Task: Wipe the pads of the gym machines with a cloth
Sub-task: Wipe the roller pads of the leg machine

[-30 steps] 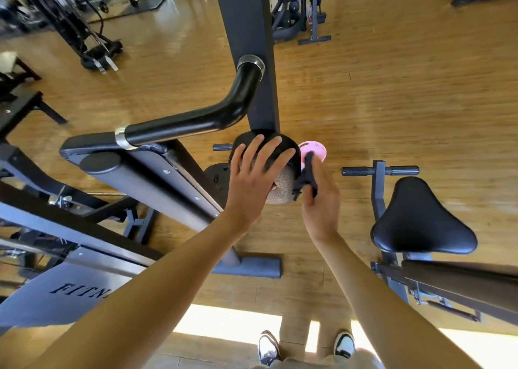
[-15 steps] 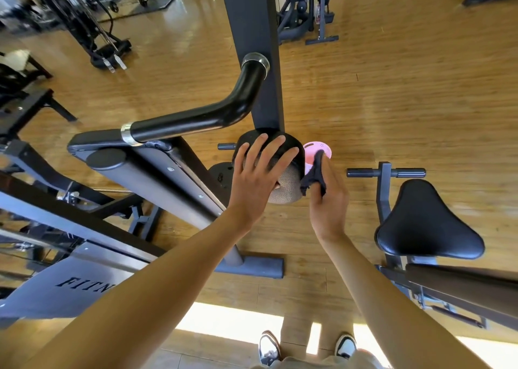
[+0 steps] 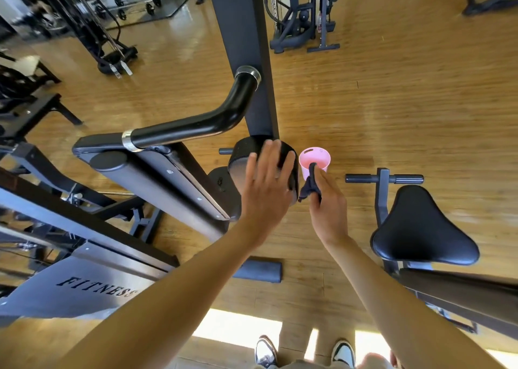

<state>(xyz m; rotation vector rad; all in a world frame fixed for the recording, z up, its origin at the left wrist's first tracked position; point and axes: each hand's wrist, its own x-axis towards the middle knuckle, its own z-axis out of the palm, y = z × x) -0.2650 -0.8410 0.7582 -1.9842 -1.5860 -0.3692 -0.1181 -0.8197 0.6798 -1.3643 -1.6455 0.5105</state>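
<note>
Head view, only one available: we see the left hand (image 3: 267, 183) laid flat with fingers spread and straight on the black roller pad (image 3: 253, 155) of the machine, which sits at the foot of the dark upright post (image 3: 246, 60). We judge the hand rests there to steady the pad, since a cylindrical roller would likely spin under a wiping stroke. The right hand (image 3: 326, 200) pinches a dark cloth (image 3: 309, 185) between thumb and curled fingers, just beside the pad's right end; whether the cloth touches that end face we cannot tell. Bunching the cloth into a small wad probably suits the narrow end surface. The pad looks matte black and cylindrical, its left end cap visible, its right side mostly hidden by the left hand. A pink bucket (image 3: 315, 155) stands on the wooden floor (image 3: 392, 102) just behind the cloth, presumably kept within reach for wetting it. A black saddle seat (image 3: 420, 228) to the right and a long bench pad (image 3: 157, 172) to the left appear untouched at present.
</note>
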